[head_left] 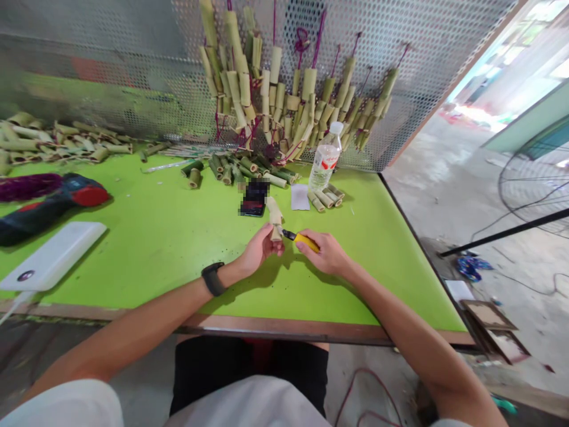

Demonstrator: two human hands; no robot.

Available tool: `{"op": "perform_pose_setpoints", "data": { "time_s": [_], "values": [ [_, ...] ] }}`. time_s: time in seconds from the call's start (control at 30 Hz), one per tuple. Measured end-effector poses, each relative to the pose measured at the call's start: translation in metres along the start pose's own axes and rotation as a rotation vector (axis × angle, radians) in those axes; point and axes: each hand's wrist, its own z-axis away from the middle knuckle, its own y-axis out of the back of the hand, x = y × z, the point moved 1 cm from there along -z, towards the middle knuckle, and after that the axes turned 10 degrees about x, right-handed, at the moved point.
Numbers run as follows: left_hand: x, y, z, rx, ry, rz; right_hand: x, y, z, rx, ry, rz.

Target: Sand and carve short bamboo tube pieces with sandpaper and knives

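Note:
Over the green table [155, 255], my left hand [261, 244] grips a pale bamboo piece [274, 212] that stands up from its fingers. My right hand [326, 252] is closed around a yellow-handled tool [306, 242]. The tool's dark tip touches or nearly touches the lower part of the bamboo piece; the exact contact is too small to tell. Just behind the bamboo lies a black phone [254, 198], partly blurred out. A small pale paper [300, 197] rests to its right.
A water bottle [325, 159] stands beside short bamboo tubes [326, 198]. Bamboo bundles hang on the mesh panel [155, 77]. Bamboo piles [62, 142] lie at the back left. A power tool [57, 204] and white power bank [53, 255] occupy the left side.

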Motion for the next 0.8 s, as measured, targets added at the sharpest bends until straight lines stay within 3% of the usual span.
{"op": "perform_pose_setpoints", "data": {
  "time_s": [0.1, 0.8],
  "values": [
    [0.001, -0.001, 0.001, -0.051, -0.032, -0.053, 0.000, 0.000, 0.000, 0.004, 0.033, 0.032],
    [0.009, -0.005, 0.016, -0.012, -0.156, -0.399, -0.007, 0.004, 0.002, -0.009, 0.058, 0.068]
  ]
}}
